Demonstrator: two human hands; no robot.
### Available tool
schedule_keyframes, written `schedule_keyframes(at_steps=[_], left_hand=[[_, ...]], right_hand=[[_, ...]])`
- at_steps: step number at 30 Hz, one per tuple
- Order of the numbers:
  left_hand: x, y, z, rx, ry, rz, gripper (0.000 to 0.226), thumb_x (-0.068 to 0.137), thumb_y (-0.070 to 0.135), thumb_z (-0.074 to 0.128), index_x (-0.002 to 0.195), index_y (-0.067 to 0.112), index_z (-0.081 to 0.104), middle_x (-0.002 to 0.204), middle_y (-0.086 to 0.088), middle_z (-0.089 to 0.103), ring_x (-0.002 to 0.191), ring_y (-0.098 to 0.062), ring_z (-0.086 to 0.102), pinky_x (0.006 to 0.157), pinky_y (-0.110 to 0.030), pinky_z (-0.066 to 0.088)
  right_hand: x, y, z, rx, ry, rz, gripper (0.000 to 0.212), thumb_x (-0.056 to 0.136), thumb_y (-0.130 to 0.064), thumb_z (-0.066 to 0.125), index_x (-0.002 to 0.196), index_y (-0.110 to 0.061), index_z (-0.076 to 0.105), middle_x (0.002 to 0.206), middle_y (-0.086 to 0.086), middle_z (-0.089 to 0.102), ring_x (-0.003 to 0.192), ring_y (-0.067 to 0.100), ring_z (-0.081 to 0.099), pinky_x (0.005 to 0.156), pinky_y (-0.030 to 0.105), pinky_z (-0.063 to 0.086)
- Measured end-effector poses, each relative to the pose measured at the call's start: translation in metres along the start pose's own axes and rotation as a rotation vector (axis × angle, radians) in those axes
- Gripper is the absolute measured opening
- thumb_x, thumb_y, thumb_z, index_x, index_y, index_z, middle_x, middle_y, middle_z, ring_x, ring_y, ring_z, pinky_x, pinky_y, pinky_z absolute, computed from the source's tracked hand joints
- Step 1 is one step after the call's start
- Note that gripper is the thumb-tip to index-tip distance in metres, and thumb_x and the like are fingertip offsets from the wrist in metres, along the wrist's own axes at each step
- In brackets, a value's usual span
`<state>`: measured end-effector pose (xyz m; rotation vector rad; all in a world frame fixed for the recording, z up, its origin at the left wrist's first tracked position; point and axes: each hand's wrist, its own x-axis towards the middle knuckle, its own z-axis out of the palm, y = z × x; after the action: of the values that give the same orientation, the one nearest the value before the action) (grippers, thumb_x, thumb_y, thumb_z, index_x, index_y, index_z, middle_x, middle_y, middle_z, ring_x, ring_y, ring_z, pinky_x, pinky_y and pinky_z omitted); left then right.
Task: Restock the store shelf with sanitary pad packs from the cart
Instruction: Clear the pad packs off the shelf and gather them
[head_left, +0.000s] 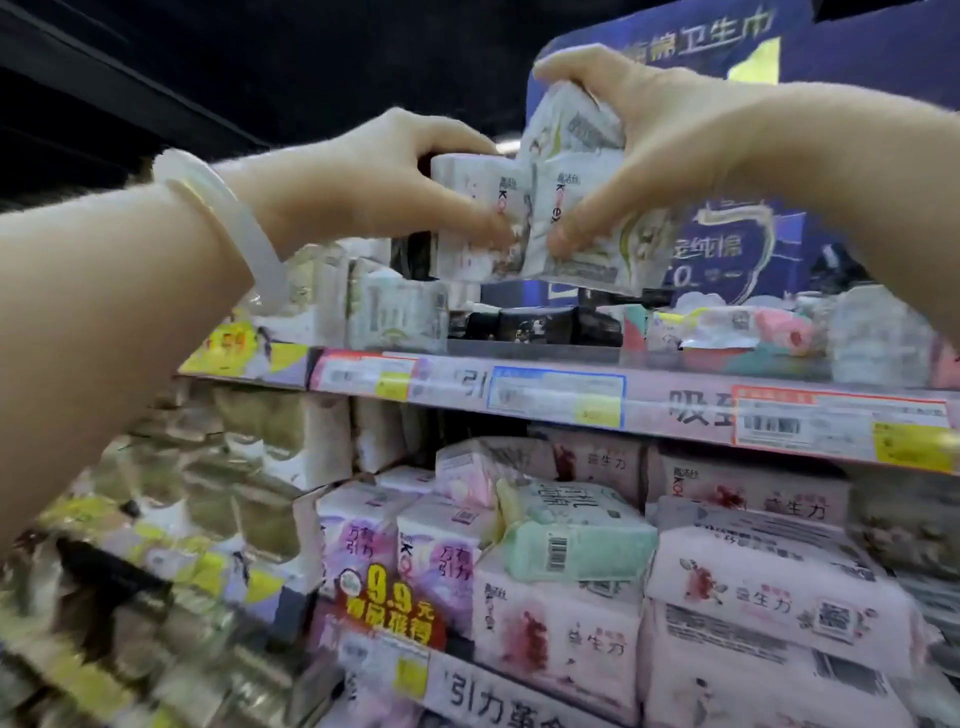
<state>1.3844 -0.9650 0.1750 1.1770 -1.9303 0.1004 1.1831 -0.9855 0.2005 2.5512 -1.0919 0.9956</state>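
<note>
Both my hands are raised above the top shelf (571, 384). My left hand (374, 176) grips a white pad pack (467, 208) with its fingers over the top and thumb on the front. Beside it, touching, my right hand (639, 150) grips another white pad pack (587, 208) with green print, fingers curled over its top and thumb pressing its front. Both packs hang just above the row of packs standing on the top shelf. A pale bangle (223, 223) sits on my left wrist. The cart is out of view.
Black packs (540, 322) and pink packs (769, 332) lie on the top shelf under my hands. A blue display board (737, 249) stands behind. The lower shelf holds pink packs (769, 582), a green pack (571, 540) and a red 9.9 price tag (389, 603).
</note>
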Motion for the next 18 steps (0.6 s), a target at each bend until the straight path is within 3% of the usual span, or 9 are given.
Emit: schedule_keyframes(at_steps=[4, 6, 9, 13, 18], left_hand=[[-0.064, -0.051, -0.038, 0.066, 0.012, -0.151, 0.035, 0.072, 0.028, 0.08, 0.092, 0.049, 0.061, 0.091, 0.018, 0.066, 0.078, 0.006, 0.064, 0.058, -0.002, 0.047], [-0.095, -0.081, -0.058, 0.116, 0.028, -0.229, 0.039, 0.072, 0.028, 0.08, 0.099, 0.047, 0.059, 0.094, 0.024, 0.061, 0.081, 0.008, 0.06, 0.059, 0.004, 0.041], [-0.148, -0.126, -0.093, 0.191, 0.021, -0.378, 0.056, 0.071, 0.036, 0.08, 0.119, 0.044, 0.052, 0.1, 0.033, 0.049, 0.086, 0.018, 0.048, 0.058, 0.005, 0.036], [-0.232, -0.191, -0.131, 0.231, -0.033, -0.569, 0.069, 0.072, 0.037, 0.08, 0.133, 0.037, 0.049, 0.122, 0.026, 0.044, 0.111, 0.007, 0.043, 0.069, 0.001, 0.033], [-0.344, -0.261, -0.161, 0.263, -0.129, -0.79, 0.071, 0.072, 0.038, 0.08, 0.135, 0.032, 0.049, 0.128, 0.022, 0.047, 0.113, 0.008, 0.04, 0.08, -0.001, 0.031]], right_hand=[[0.029, -0.056, 0.066, 0.115, -0.165, -0.12, 0.115, 0.053, -0.035, 0.088, 0.142, -0.045, 0.015, 0.125, -0.015, 0.042, 0.105, 0.011, 0.052, 0.077, 0.021, 0.046], [0.044, -0.088, 0.1, 0.145, -0.226, -0.187, 0.117, 0.052, -0.038, 0.088, 0.142, -0.046, 0.013, 0.139, -0.012, 0.035, 0.12, 0.014, 0.044, 0.091, 0.029, 0.046], [0.061, -0.14, 0.161, 0.251, -0.299, -0.274, 0.116, 0.056, -0.036, 0.088, 0.144, -0.044, 0.012, 0.152, -0.006, 0.022, 0.136, 0.018, 0.03, 0.107, 0.037, 0.035], [0.073, -0.216, 0.257, 0.367, -0.472, -0.35, 0.12, 0.052, -0.044, 0.087, 0.139, -0.053, 0.006, 0.152, -0.006, 0.017, 0.139, 0.021, 0.024, 0.11, 0.043, 0.031], [0.059, -0.306, 0.377, 0.465, -0.695, -0.415, 0.122, 0.056, -0.048, 0.085, 0.139, -0.054, -0.004, 0.154, -0.004, 0.007, 0.142, 0.022, 0.018, 0.11, 0.04, 0.031]])
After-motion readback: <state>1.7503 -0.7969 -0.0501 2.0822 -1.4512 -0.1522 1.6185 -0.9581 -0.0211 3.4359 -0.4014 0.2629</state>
